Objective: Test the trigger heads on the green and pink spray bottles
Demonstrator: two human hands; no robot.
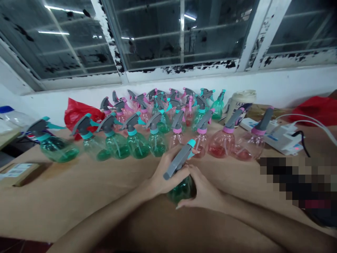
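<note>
Near the table's front edge, both hands hold a green spray bottle (180, 192) with a grey trigger head and a teal nozzle tip. My left hand (165, 172) wraps around its neck just below the head. Around the right side of the round body curls my right hand (206, 189), thumb low and fingers up near the neck. The bottle leans, its head tilted up to the right. Behind it stands a row of similar bottles: several green ones with teal collars, such as a green bottle (138, 146), then pink ones, such as a pink bottle (219, 144).
More pink and green spray bottles crowd the back by the wall. Red plastic bags (79, 116) lie at the left and far right. A white power strip (283, 138) with cables and a white tub (240, 105) stand right. A cardboard box (19, 174) lies left.
</note>
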